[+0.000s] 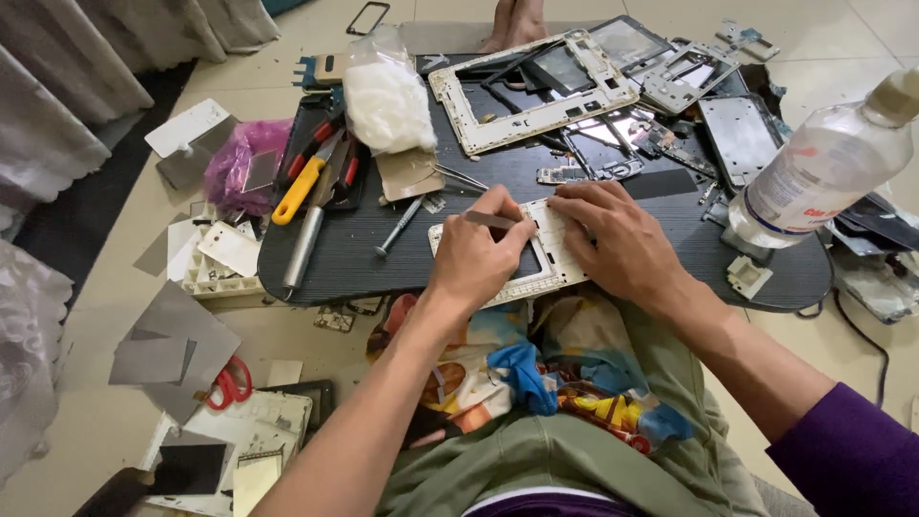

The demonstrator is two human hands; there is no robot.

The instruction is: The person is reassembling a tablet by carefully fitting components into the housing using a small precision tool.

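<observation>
A white phone frame (553, 260) lies at the near edge of the dark oval work board (383, 249). My left hand (479, 251) rests on the frame's left part and is closed around a thin grey tool (490, 220), whose tip points toward the frame's top edge. Pressing flat on the frame's right side, my right hand (613, 239) holds it down with spread fingers. Both forearms reach in from below, over my lap.
A larger white tablet frame (531, 96), screens and circuit parts crowd the board's far side. A bag of cotton (388, 101), screwdrivers (306, 182), tweezers (459, 177) and a screw (397, 230) lie at left. A clear bottle (823, 168) stands at right. Red scissors (228, 383) lie on the floor.
</observation>
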